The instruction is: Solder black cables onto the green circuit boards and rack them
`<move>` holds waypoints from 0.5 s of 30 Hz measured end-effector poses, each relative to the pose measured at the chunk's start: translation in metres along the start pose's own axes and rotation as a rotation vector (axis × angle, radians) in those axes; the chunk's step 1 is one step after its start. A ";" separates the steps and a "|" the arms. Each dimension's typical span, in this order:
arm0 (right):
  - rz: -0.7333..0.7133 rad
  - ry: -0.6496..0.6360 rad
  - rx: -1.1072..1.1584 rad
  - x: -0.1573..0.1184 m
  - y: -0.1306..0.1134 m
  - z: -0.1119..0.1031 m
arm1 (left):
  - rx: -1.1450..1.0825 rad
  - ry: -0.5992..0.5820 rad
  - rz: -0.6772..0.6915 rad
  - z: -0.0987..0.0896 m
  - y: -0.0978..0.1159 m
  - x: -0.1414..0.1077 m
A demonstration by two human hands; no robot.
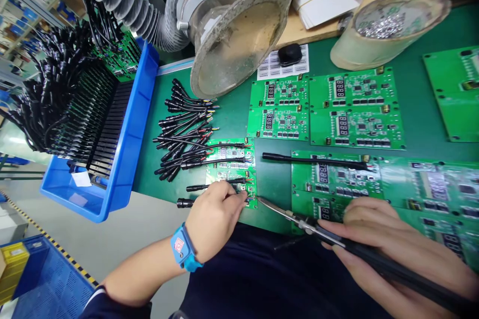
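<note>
My left hand [216,219], with a blue wrist strap [183,246], pinches a black cable [185,203] at the lower edge of a green circuit board [232,174]. Other black cables lie across that board. In my right hand [389,249] is a soldering iron [310,227], its tip close to the board's right edge beside my left fingertips. Whether the tip touches the board I cannot tell. A single black cable [318,159] rests on a board to the right, and a pile of cables [183,129] lies left of my work.
A blue bin [127,134] of boards with cables stands at the left. The fume extractor hood [239,40] leans over the back of the green mat. Further right are more boards [355,109] and a round container [359,55] with silvery bits.
</note>
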State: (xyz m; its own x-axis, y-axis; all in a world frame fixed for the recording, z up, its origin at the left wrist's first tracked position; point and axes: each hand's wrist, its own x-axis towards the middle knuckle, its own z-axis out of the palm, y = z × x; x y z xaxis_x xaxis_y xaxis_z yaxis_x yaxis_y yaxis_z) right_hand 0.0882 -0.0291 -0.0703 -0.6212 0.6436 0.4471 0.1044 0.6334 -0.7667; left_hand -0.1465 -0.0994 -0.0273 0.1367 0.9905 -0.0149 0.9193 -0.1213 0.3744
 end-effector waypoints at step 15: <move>0.024 0.003 0.011 0.000 -0.001 0.000 | 0.283 -0.099 -0.051 -0.001 0.015 0.004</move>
State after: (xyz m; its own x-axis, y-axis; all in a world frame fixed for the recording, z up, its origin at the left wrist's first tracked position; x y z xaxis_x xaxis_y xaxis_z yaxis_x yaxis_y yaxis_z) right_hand 0.0878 -0.0298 -0.0690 -0.6162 0.6601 0.4295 0.1110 0.6127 -0.7825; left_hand -0.1324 -0.0974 -0.0209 0.1107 0.9863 -0.1224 0.9902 -0.0989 0.0982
